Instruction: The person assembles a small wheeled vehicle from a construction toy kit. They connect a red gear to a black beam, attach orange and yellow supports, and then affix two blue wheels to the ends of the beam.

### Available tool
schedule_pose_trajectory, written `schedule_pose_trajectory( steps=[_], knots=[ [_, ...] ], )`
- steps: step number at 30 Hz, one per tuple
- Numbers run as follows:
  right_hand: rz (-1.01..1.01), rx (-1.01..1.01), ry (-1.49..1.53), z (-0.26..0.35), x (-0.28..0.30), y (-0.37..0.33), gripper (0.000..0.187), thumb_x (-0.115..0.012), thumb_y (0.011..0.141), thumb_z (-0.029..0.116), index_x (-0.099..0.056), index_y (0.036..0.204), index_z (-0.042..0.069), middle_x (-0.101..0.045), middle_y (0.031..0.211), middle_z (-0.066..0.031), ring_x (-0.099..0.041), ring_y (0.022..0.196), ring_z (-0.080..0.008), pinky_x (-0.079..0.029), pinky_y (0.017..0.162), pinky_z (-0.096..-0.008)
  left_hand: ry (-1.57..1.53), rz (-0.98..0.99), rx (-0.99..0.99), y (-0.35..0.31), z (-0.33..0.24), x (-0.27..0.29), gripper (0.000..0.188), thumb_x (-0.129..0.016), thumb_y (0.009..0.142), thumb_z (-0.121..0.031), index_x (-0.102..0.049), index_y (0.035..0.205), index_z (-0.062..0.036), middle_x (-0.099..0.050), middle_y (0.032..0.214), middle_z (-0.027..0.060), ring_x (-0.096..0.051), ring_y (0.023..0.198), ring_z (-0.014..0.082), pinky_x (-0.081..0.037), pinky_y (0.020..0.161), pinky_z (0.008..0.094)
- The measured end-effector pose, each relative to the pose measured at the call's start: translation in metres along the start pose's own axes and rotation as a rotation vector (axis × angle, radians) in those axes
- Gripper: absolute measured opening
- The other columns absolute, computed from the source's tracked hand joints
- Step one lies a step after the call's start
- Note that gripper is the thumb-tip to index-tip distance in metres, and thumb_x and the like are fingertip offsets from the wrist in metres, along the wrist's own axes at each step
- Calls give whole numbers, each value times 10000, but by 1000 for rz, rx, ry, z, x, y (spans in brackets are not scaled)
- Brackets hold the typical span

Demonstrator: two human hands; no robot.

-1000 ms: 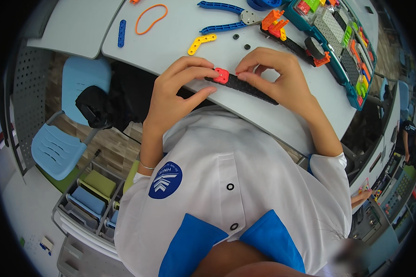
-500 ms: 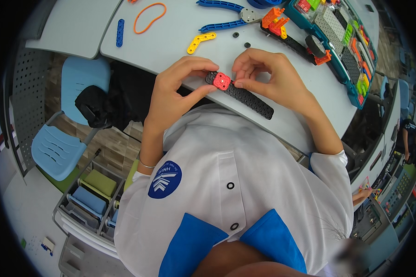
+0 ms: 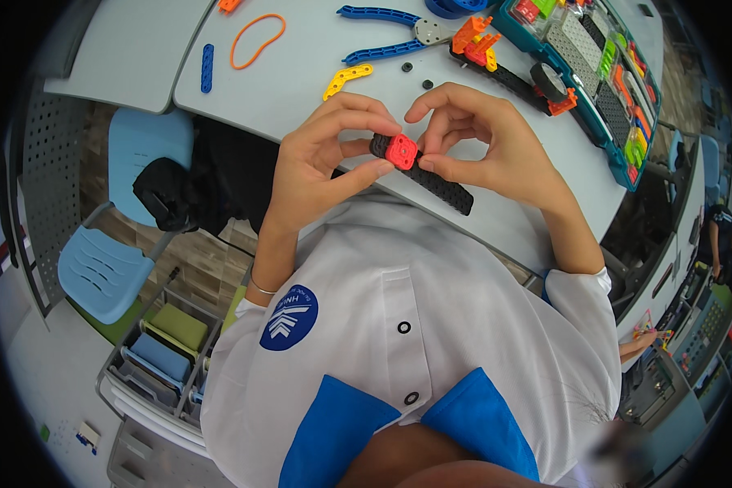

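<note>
Over the table's near edge, my left hand [image 3: 313, 167] pinches the upper left end of a black perforated beam [image 3: 449, 189] between thumb and fingers. A red square connector block [image 3: 401, 152] sits on the beam near that end, close to my left thumb tip. My right hand [image 3: 492, 146] is curled, its thumb and a fingertip pressed together against the beam just right of the red block. Whether a small part is caught between those fingertips is hidden. The beam's other end slants free toward the lower right.
Beyond my hands lie a yellow angled beam [image 3: 348, 80], blue-handled pliers [image 3: 382, 55], small black bushings [image 3: 407, 67], a blue beam [image 3: 207, 68] and an orange band [image 3: 234, 45]. An assembly with a wheel [image 3: 548, 81] and a parts case [image 3: 633, 172] stand right. Chairs [image 3: 98, 272] are at left.
Both hands have drawn slightly closer together around the red block. The beam has tilted, turning the red block's face. The table items appear shifted slightly up and left.
</note>
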State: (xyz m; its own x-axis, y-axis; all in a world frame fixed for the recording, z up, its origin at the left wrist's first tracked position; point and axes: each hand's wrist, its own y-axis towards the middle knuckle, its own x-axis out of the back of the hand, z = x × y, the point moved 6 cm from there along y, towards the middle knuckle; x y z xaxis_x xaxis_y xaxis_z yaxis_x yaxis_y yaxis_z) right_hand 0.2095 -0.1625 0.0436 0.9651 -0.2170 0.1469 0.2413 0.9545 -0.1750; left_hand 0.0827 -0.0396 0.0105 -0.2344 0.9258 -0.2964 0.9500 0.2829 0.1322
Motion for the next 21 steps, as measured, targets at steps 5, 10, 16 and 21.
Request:
schedule_pose_trajectory(
  steps=[5,10,16,21],
  knots=[
    [-11,-22,81,1,1,-2,327,-707,817,-7,-606,1128,19,-663,804,-19,-660,815,-103,-536,792,-272,1,8,-39,2,-5,0,381,-713,764,143,-672,1120,14,-576,1172,119,-612,1104,219,-592,931,360],
    [-31,-19,97,2,2,-3,308,-710,831,4,-611,1122,18,-666,819,-18,-659,828,-103,-534,812,-273,11,10,-51,3,-7,-3,374,-717,761,138,-674,1111,13,-579,1168,119,-616,1099,219,-597,928,363],
    [-57,26,-31,6,2,-7,292,-719,826,-8,-642,1107,10,-671,799,-40,-660,787,-134,-555,830,-310,49,19,-76,1,-6,-6,366,-728,766,127,-677,1108,5,-581,1162,120,-630,1081,220,-602,937,370],
    [-115,65,-222,25,-1,-17,306,-757,796,0,-660,1086,-1,-677,784,-67,-663,741,-167,-573,825,-338,54,41,-82,3,-13,-15,367,-737,760,133,-684,1101,7,-586,1156,120,-643,1063,225,-606,936,377]
  ],
)
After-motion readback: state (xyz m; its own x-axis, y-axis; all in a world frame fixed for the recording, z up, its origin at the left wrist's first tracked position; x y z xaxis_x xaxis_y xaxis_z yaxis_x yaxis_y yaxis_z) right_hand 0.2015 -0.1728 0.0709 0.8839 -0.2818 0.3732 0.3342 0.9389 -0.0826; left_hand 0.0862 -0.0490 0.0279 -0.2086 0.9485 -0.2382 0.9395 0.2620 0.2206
